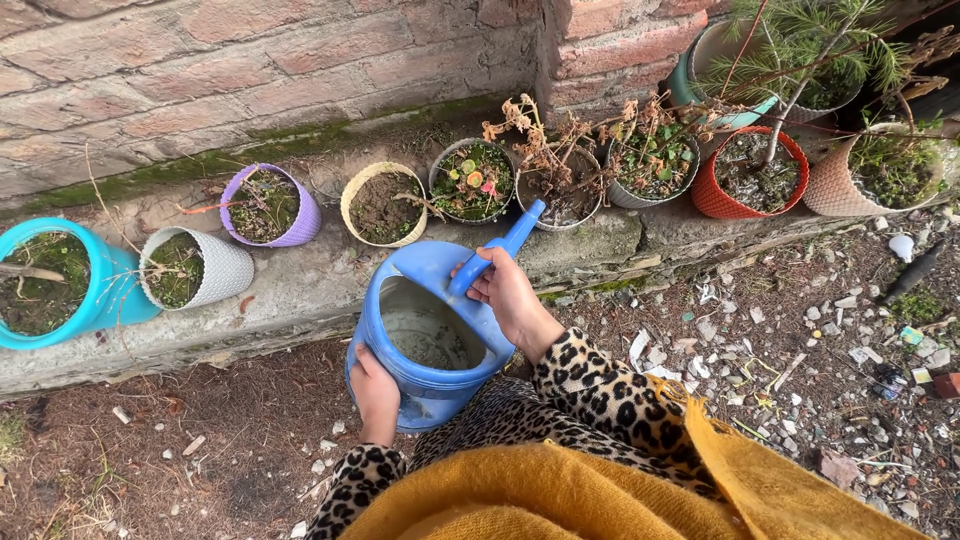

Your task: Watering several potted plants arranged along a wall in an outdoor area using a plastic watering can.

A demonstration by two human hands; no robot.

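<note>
Watering can (430, 330) spout hidden; left hand (375, 392) fingers underneath.

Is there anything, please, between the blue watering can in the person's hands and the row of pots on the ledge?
Nothing visible: the watering can, held by the left hand and right hand, has only open air between it and the pots on the ledge.

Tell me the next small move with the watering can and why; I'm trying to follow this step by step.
Probably tip the blue watering can forward toward the yellow pot just beyond it. The right hand grips the handle, the left hand braces the can's side, water shows inside, and the can is held upright near the ledge of pots.
</note>
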